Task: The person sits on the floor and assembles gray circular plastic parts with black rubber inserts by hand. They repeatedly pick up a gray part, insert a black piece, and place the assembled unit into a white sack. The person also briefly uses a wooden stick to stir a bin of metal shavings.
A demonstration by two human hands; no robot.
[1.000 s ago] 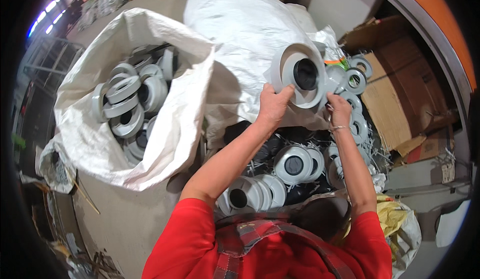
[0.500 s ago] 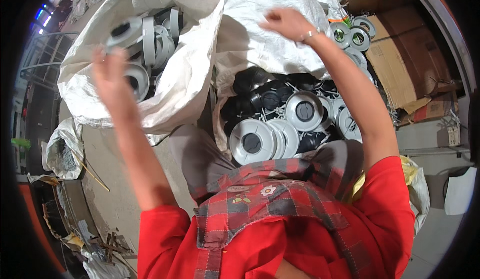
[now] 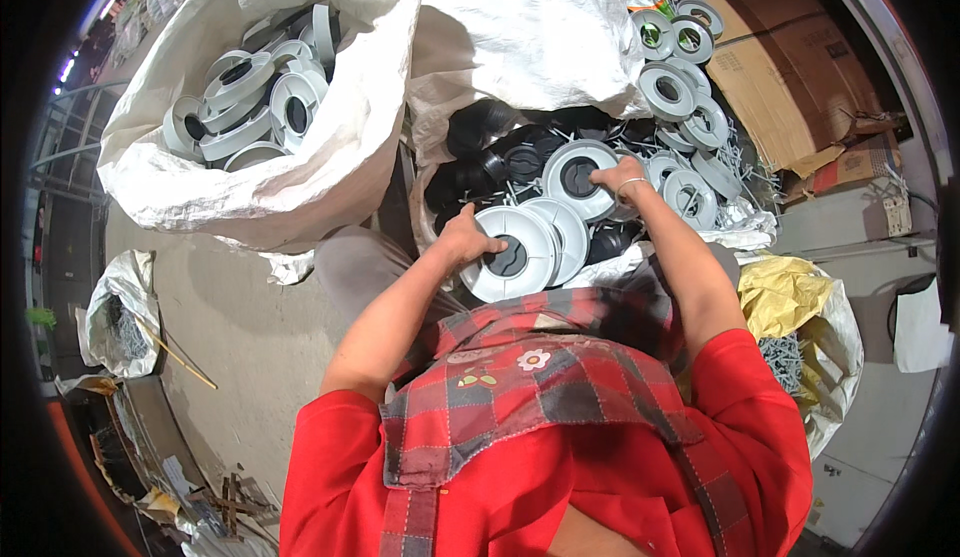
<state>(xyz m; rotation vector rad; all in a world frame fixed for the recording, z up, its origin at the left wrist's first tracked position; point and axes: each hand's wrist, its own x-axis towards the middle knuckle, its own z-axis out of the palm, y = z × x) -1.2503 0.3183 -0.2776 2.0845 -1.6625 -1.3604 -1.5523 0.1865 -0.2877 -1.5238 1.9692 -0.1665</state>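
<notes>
My left hand (image 3: 466,238) grips the left edge of a round grey plastic disc (image 3: 528,281) with a black centre, its thumb laid over the face toward the middle. My right hand (image 3: 622,176) holds another such grey disc (image 3: 567,155) by its right side, thumb at the black hub and fingers partly hidden. One more grey disc (image 3: 570,242) lies between them, overlapped by the left one. Black round plastic parts (image 3: 480,176) fill the opening of the white woven sack (image 3: 540,52) beneath and behind my hands.
At left, a large white sack (image 3: 340,172) holds several grey discs (image 3: 237,79). More discs (image 3: 668,92) and grey screws lie at right beside a cardboard box (image 3: 790,77). Small sacks of screws stand at left (image 3: 140,312) and right (image 3: 845,332).
Both hands have come down and inward, the left from the disc-filled sack, the right from over the white sack. Each now grips a grey disc. Discs in the left sack lie differently.
</notes>
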